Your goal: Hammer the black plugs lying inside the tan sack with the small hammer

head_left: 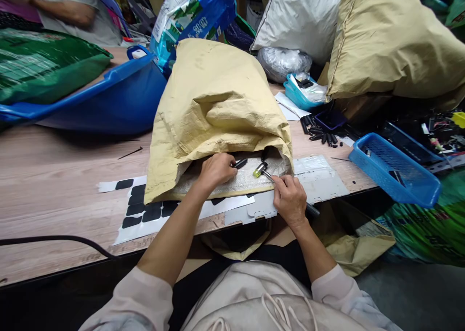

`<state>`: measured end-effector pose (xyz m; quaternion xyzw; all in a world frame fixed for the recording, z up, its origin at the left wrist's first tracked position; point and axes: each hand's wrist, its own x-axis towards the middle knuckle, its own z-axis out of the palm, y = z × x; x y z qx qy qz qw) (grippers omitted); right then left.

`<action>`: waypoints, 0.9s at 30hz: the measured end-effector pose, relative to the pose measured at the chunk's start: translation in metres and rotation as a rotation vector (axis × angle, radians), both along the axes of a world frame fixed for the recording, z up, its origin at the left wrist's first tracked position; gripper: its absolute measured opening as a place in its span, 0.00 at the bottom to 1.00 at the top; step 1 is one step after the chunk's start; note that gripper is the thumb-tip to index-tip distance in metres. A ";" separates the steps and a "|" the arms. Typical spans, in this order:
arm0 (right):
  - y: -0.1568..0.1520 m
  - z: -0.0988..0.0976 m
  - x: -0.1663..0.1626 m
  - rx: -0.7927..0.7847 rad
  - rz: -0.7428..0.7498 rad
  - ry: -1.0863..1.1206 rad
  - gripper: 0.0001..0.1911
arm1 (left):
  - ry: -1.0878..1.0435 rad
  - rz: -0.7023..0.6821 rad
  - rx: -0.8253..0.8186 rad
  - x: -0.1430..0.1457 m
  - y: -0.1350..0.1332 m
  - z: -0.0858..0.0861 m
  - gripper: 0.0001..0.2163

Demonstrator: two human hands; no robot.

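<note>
A big tan paper sack point(218, 103) lies on the wooden table point(65, 176) with its mouth towards me. My left hand point(215, 172) is closed on a small black cylindrical part point(240, 163) at the sack's opening. My right hand point(290, 200) grips the black handle of a small hammer point(260, 169) with a metal and yellow-green head, which rests just inside the sack's mouth on its silvery lining. The two hands are a short way apart.
White sheets with black square pads point(145, 210) lie under the sack. A blue tub point(119, 93) sits at left, a blue basket point(395, 168) at right, loose black parts point(323, 132) behind it. More sacks point(392, 40) stand at the back. Another person's arm point(65, 11) shows top left.
</note>
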<state>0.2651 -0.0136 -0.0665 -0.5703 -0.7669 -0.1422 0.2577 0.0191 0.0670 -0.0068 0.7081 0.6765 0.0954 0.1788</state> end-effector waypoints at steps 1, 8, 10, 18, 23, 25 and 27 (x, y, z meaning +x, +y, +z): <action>0.000 0.000 0.000 0.003 0.000 -0.004 0.16 | -0.032 -0.007 -0.028 -0.009 -0.007 0.000 0.12; 0.002 0.001 0.003 0.033 0.023 0.002 0.16 | -0.312 -0.048 0.084 -0.023 -0.031 -0.026 0.13; 0.004 0.000 0.006 0.022 0.044 0.012 0.17 | -0.384 -0.050 0.152 -0.020 -0.030 -0.038 0.12; 0.001 0.016 0.002 -0.098 0.166 0.290 0.18 | -0.561 -0.063 0.181 -0.024 -0.030 -0.056 0.09; -0.003 0.030 -0.025 -0.170 0.312 0.380 0.18 | -0.618 -0.055 0.155 -0.024 -0.031 -0.057 0.09; -0.004 0.030 -0.035 -0.161 0.336 0.365 0.19 | -0.646 -0.049 0.148 -0.023 -0.030 -0.057 0.08; -0.004 0.026 -0.041 -0.160 0.343 0.343 0.19 | -0.660 -0.058 0.147 -0.023 -0.030 -0.057 0.07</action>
